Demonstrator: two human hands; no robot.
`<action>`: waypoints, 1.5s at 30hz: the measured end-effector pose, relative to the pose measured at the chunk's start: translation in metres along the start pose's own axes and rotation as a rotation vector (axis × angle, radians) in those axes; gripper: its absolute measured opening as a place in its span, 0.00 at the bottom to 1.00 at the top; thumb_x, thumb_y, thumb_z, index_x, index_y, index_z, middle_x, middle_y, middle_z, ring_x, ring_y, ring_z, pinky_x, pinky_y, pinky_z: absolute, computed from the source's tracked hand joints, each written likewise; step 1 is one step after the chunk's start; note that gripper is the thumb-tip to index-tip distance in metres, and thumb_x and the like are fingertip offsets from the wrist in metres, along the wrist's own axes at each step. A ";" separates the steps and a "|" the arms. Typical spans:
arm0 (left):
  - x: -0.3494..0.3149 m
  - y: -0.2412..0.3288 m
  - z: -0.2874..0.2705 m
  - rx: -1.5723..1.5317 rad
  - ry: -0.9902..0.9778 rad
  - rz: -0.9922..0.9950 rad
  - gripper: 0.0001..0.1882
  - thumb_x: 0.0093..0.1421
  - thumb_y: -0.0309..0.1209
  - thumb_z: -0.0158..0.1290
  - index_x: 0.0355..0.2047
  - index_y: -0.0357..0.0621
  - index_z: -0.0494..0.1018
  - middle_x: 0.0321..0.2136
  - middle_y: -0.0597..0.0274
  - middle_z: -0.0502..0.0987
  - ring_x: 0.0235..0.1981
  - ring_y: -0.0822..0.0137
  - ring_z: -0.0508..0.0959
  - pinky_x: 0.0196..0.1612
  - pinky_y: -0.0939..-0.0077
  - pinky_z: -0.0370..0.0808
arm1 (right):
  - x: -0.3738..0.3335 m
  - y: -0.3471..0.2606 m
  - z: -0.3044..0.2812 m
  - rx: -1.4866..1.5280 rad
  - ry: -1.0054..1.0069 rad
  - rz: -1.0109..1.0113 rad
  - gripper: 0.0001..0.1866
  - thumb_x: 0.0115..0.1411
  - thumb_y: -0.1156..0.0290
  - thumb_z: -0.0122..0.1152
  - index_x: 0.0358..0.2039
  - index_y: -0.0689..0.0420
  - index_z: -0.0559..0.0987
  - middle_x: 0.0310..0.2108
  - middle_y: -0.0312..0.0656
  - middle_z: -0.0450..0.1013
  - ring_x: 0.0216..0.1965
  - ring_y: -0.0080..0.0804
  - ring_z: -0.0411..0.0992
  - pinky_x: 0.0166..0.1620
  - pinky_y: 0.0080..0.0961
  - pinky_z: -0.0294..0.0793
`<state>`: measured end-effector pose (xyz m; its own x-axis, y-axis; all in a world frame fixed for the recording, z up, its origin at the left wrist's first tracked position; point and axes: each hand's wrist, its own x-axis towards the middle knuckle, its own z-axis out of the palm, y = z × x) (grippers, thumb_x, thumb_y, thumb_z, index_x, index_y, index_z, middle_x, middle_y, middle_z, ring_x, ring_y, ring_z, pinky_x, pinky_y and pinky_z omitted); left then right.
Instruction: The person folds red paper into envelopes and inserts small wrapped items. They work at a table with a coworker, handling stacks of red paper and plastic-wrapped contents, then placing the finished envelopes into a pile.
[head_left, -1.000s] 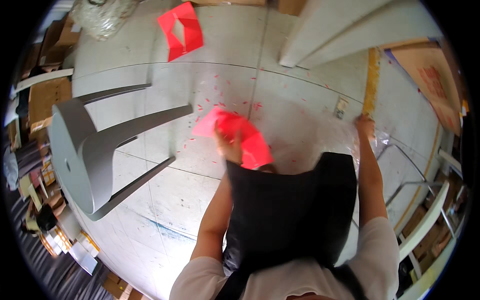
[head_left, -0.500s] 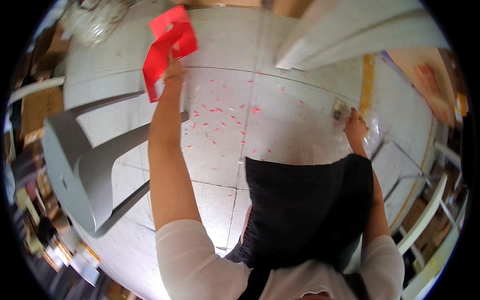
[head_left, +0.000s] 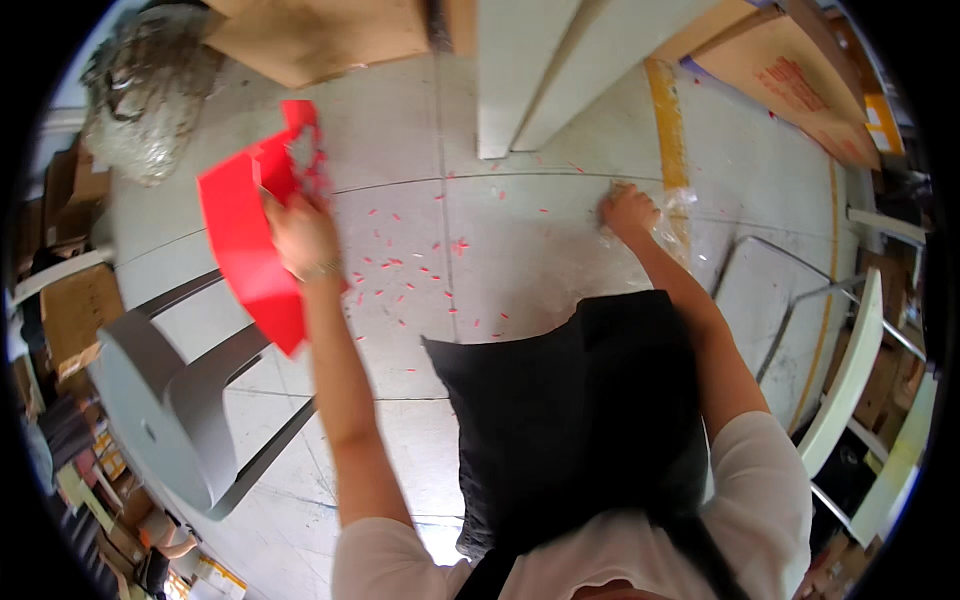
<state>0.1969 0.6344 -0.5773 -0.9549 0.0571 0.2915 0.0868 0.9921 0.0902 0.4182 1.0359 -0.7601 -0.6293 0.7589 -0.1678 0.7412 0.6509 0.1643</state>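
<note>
Grip: I read the left hand (head_left: 303, 238) as holding the red card (head_left: 245, 235) near its right side; blur keeps me from telling one piece from several overlapping.
Other hand: right hand (head_left: 632, 210) bunched, low at the floor (head_left: 530, 270); I cannot tell whether it holds anything.
Card shift: half a second ago I saw the card spread beyond the left hand and below it; now most of it swings to the left of the hand and shows larger, so I judge it lifted, parted from the litter below.
Reach shift: my view has tipped forward, and the right hand lies farther ahead, left of the yellow stripe (head_left: 665, 120).
Left arm: nearly straight, running forward and a little left, back of the hand up.
Right arm: slanting forward and inward, wrist roughly in line, knuckles toward me.
Scraps: small red bits (head_left: 391, 263) strewn between the hands, loose on the floor.
Plastic: a clear bit (head_left: 684, 197) glints just beside the right hand.
Stool: grey (head_left: 165, 410), left of the left forearm, legs reaching toward the card.
Far side: a plastic bundle (head_left: 150, 110) at far left, cardboard (head_left: 330, 40) beyond the card, a white post (head_left: 510, 90) ahead.
</note>
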 end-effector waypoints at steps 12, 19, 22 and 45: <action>-0.126 0.087 -0.267 -0.603 -0.127 0.052 0.13 0.58 0.26 0.47 0.43 0.38 0.69 0.31 0.49 0.73 0.33 0.53 0.76 0.36 0.65 0.74 | -0.020 0.105 -0.062 0.195 -0.358 -0.344 0.20 0.52 0.57 0.57 0.38 0.61 0.78 0.40 0.56 0.74 0.43 0.52 0.74 0.42 0.45 0.74; -0.113 0.049 -0.530 -0.579 -0.391 0.059 0.11 0.58 0.27 0.50 0.42 0.43 0.72 0.33 0.50 0.75 0.31 0.54 0.77 0.32 0.67 0.74 | -0.129 0.149 -0.351 0.132 -0.039 -0.587 0.28 0.45 0.76 0.62 0.48 0.64 0.64 0.48 0.54 0.63 0.38 0.54 0.73 0.38 0.39 0.76; -0.091 0.043 -0.652 -0.376 -0.217 0.291 0.08 0.54 0.25 0.54 0.35 0.42 0.75 0.29 0.52 0.76 0.27 0.56 0.76 0.27 0.67 0.73 | -0.184 0.177 -0.512 0.423 0.050 -0.779 0.22 0.43 0.80 0.59 0.43 0.60 0.69 0.43 0.50 0.66 0.39 0.51 0.70 0.37 0.43 0.73; 0.394 0.426 -0.701 -0.390 -0.312 1.014 0.13 0.56 0.40 0.52 0.36 0.48 0.77 0.35 0.57 0.79 0.41 0.55 0.77 0.43 0.61 0.74 | 0.157 0.134 -0.987 1.028 -0.293 -0.312 0.24 0.42 0.66 0.69 0.40 0.62 0.75 0.32 0.40 0.74 0.33 0.27 0.70 0.35 0.24 0.69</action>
<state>0.0563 1.0020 0.2433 -0.4175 0.8957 0.1532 0.8926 0.3726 0.2539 0.1882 1.2627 0.1947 -0.8427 0.4425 -0.3066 0.4865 0.3821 -0.7857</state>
